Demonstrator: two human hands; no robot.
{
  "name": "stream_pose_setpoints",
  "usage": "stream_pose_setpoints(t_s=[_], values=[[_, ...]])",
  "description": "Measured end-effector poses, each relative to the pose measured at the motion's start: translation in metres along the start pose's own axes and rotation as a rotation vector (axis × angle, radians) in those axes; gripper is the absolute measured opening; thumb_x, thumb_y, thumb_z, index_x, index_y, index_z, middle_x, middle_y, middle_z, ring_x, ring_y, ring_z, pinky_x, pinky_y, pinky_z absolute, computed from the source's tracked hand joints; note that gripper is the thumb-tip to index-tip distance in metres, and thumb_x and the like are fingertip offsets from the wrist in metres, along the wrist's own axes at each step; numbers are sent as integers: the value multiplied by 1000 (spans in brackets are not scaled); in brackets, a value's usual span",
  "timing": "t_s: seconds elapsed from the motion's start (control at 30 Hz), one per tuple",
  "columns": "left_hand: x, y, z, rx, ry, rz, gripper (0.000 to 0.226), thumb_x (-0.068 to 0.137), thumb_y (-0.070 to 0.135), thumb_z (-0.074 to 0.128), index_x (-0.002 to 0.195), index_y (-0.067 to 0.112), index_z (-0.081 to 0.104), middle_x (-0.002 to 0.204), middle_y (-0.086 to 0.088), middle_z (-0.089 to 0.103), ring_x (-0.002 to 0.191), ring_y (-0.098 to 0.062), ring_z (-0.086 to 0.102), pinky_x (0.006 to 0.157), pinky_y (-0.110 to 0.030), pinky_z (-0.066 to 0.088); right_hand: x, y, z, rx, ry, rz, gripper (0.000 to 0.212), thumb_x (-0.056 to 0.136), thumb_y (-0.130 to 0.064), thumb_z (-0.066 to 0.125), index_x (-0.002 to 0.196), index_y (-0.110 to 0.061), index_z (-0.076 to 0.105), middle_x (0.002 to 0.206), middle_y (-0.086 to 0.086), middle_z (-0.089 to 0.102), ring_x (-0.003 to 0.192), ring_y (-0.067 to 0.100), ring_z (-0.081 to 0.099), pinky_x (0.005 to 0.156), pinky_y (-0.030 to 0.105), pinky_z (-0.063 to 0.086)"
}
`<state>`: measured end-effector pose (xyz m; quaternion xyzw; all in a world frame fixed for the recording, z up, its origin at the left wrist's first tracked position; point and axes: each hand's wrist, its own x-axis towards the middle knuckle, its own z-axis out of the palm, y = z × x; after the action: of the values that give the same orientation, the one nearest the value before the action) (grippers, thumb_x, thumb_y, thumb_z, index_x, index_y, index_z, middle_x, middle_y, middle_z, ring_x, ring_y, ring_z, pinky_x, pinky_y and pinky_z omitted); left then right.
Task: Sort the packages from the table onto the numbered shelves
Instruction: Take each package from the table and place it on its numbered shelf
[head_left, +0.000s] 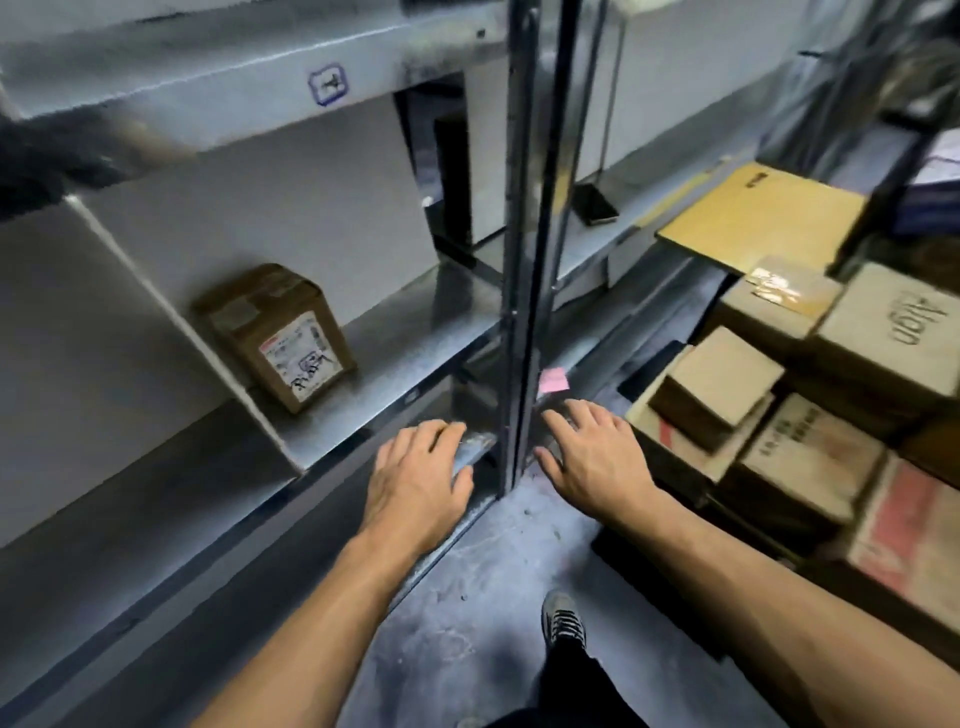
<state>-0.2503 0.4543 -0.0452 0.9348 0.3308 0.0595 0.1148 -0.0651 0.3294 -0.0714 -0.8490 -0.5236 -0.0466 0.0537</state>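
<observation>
A small brown cardboard package (278, 335) with a white label stands on a grey metal shelf (405, 332) at the left. The shelf above carries a hand-drawn label (327, 83) on its front edge. Both my hands are stretched out, empty, with fingers loosely spread. My left hand (418, 480) hovers over the shelf's front edge. My right hand (589, 454) is just right of the shelf's upright post (519, 260). Several cardboard packages (800, 415) are stacked at the right, none touched by my hands.
A pink sticky note (553, 380) is stuck near the post. A flat yellow envelope (763, 215) lies atop the stack on the right. A small dark object (595, 205) rests on the far shelf. My shoe (563, 618) stands on the grey floor.
</observation>
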Motion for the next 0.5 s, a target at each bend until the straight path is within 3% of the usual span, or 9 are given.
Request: stream_pose_setpoints(t_s=[0.17,0.27,0.33,0.5], values=[[39,59,15,-49,-41,182,52,95,41,47,144,28,38,142,6,43,129,-18,37,110,-35,28,-38,59,-18,-19,-17,260,42,89,-51,54,118,-21,58,117,8,61,108,32,59,83,42,52],[61,98,25,-48,-49,301,52,93,41,49,142,26,41,140,6,45,127,-20,40,108,-36,31,-58,94,-27,-7,-34,395,48,89,-53,43,122,-21,57,118,8,59,108,33,59,82,44,52],[78,123,32,-40,-43,377,49,92,40,52,139,26,44,136,5,48,122,-21,44,105,-37,34,-66,117,-29,11,-44,463,52,90,-54,38,127,-21,55,122,8,58,111,33,58,83,43,52],[127,179,50,-19,8,497,46,88,36,56,131,22,52,125,1,56,111,-26,54,98,-42,41,-62,166,-26,51,-86,572,50,97,-53,45,139,-27,45,133,7,52,118,31,53,91,44,47]])
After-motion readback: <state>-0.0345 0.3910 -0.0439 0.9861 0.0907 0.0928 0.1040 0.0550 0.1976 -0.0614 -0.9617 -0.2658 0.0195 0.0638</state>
